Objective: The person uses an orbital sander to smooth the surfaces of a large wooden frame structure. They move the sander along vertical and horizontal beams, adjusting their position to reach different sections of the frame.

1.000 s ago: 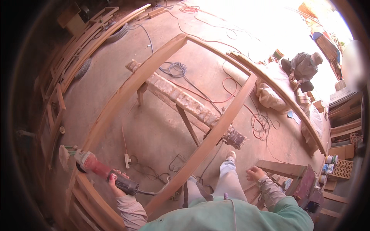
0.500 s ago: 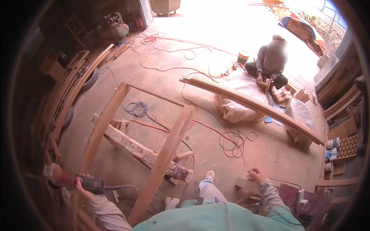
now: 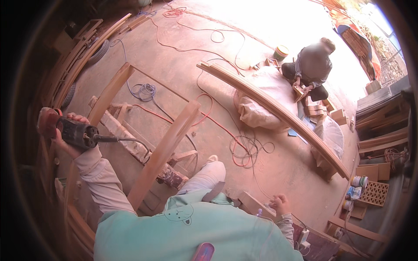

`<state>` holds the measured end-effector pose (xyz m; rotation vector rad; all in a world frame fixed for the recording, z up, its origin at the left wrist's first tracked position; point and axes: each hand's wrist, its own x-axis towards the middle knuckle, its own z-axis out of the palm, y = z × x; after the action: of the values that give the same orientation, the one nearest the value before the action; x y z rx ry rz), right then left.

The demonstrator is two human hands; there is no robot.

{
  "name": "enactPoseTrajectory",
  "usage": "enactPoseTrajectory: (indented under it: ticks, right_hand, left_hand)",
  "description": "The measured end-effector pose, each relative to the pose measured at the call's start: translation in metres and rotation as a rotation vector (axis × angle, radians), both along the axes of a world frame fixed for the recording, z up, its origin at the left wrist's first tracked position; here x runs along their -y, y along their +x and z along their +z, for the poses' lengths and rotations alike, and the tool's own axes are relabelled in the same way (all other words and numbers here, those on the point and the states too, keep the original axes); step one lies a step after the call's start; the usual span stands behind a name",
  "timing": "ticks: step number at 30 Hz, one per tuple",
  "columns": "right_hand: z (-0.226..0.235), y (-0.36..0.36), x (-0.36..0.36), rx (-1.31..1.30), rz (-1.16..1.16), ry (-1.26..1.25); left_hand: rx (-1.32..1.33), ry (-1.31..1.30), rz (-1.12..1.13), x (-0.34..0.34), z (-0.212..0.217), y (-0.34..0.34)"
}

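My left hand point(image 3: 72, 135) wraps round the black body of a red and black power sander point(image 3: 78, 132), lifted at the left beside the wooden frame. A thick black cord trails from its back end. The frame point(image 3: 163, 152) has two broad timber members joined by a thin far rail, and rests across a low, paint-crusted trestle point(image 3: 126, 139). Off to the right, my right hand point(image 3: 280, 203) hangs with its fingers loosely curled and apart, and nothing shows in it. Below that hand lies a wooden board point(image 3: 254, 203).
Long mouldings point(image 3: 274, 119) lie over wrapped supports point(image 3: 257, 113). Beyond them a co-worker point(image 3: 311, 67) sits handling a small wood piece. Hoses and cords point(image 3: 250, 152) coil on the floor. Timber point(image 3: 87, 65) lines the left; a power strip point(image 3: 303, 237) sits lower right.
My left hand has raised the sander up and away from the frame's left member. My right arm has drawn lower in the picture. The whole view has shifted as my head moved.
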<state>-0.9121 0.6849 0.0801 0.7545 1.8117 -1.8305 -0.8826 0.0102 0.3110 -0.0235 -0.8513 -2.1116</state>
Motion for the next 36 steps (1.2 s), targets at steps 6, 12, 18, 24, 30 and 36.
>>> enactPoseTrajectory:
  ticks: [6,12,18,24,30,36]
  right_hand:
    - [-0.019,-0.105,0.017,-0.018,0.142,0.152]
    - [-0.056,-0.239,0.032,0.145,0.367,0.518]
    - [-0.201,-0.365,-0.062,0.055,0.881,0.811]
    - [-0.092,-0.557,0.131,0.225,0.745,0.661]
    - [-0.075,-0.747,0.233,0.242,0.887,0.631]
    - [-0.048,-0.982,0.381,0.124,1.132,0.668]
  left_hand:
    - [-0.054,0.083,0.184,0.009,-0.015,-0.073]
    - [-0.004,0.073,0.203,0.052,-0.029,-0.159]
    - [-0.01,0.135,0.166,0.074,-0.004,-0.227]
    - [-0.02,0.124,0.211,0.078,-0.012,-0.272]
    - [0.021,0.12,0.524,0.083,-0.025,-0.29]
    - [0.12,0.198,0.737,0.074,-0.028,-0.32]
